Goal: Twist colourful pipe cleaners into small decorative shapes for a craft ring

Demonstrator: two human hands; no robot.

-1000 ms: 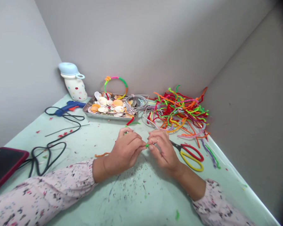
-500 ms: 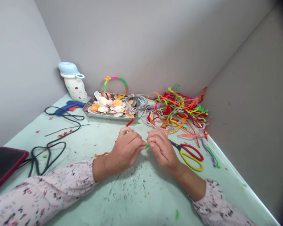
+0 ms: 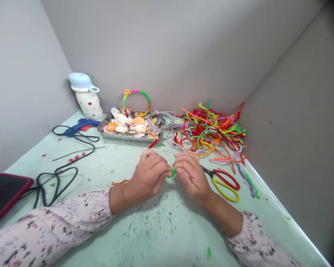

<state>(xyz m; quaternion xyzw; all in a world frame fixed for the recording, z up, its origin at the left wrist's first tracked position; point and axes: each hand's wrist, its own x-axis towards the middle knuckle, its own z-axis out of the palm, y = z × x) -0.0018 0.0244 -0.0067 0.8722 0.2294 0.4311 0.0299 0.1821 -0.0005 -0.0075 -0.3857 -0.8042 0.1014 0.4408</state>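
Between my two hands shows a short bit of green pipe cleaner (image 3: 172, 172), pinched at the fingertips. My left hand (image 3: 150, 174) is closed on it, thumb and forefinger pressed together. From the right, my right hand (image 3: 191, 174) pinches it too, with its fingers curled. A red pipe cleaner end (image 3: 153, 144) sticks up behind my left hand; whether it joins the green one is hidden. The scissors (image 3: 224, 183) with one red and one yellow handle lie just right of my right hand, their blades partly behind it.
A metal tray (image 3: 125, 137) of seashells stands at the back, with a multicoloured ring (image 3: 149, 97) upright over it. Right of it lie coiled grey wire (image 3: 167, 128) and a pipe cleaner heap (image 3: 214, 129). Leftward are a bottle (image 3: 89, 104), blue glue gun (image 3: 78, 128), black cord (image 3: 57, 172) and phone (image 3: 8, 194).
The green piece between my fingertips now bends downward and shows more than before. Both hands stay nearly in place; my right fingers have shifted slightly.
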